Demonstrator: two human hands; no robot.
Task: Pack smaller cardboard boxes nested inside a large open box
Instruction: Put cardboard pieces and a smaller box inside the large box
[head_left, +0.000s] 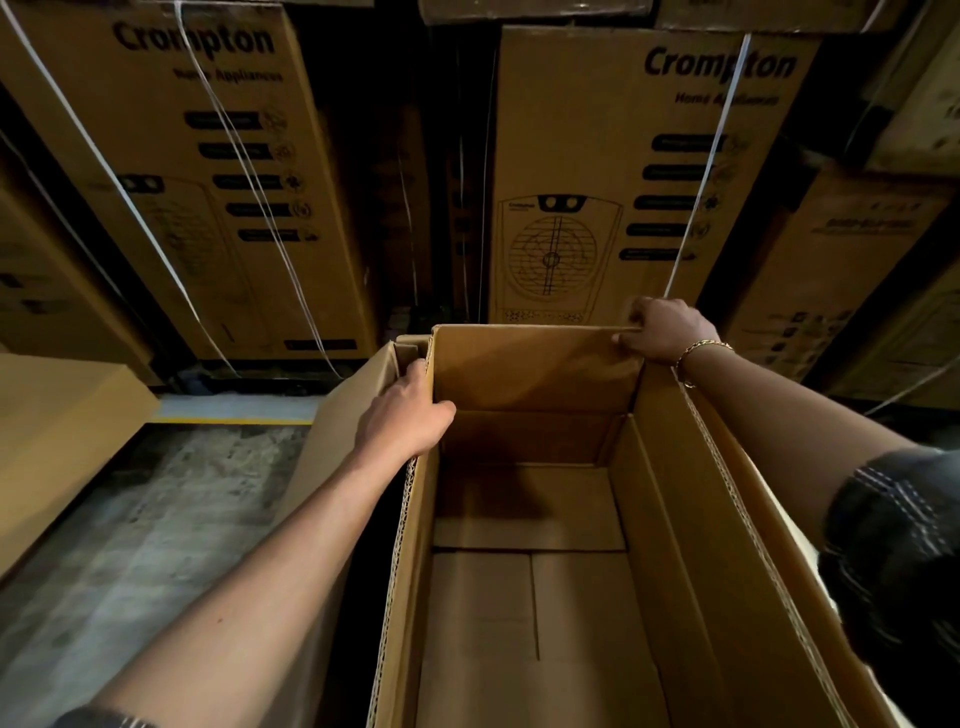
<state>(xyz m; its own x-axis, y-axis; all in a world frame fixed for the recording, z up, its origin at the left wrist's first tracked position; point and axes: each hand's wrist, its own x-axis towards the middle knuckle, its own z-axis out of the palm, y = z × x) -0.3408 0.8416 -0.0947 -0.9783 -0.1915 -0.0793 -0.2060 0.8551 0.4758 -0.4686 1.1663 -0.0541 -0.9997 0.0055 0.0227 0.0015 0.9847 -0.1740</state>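
A large open brown cardboard box (524, 358) stands upright in front of me, and I look down into it. Its inside is bare down to the folded bottom flaps (530, 597). My left hand (410, 410) is closed over the top edge of the left wall near the far left corner. My right hand (667, 330), with a gold chain on the wrist, pinches the far right corner of the rim. A second layer of cardboard (343, 415) hangs outside the left wall. No smaller box is in view.
Tall strapped Crompton cartons (613, 171) are stacked as a wall right behind the box, with another carton (171, 171) at the left. A flat cardboard surface (57, 431) lies at the left. Grey concrete floor (145, 519) with a yellow line lies left of the box.
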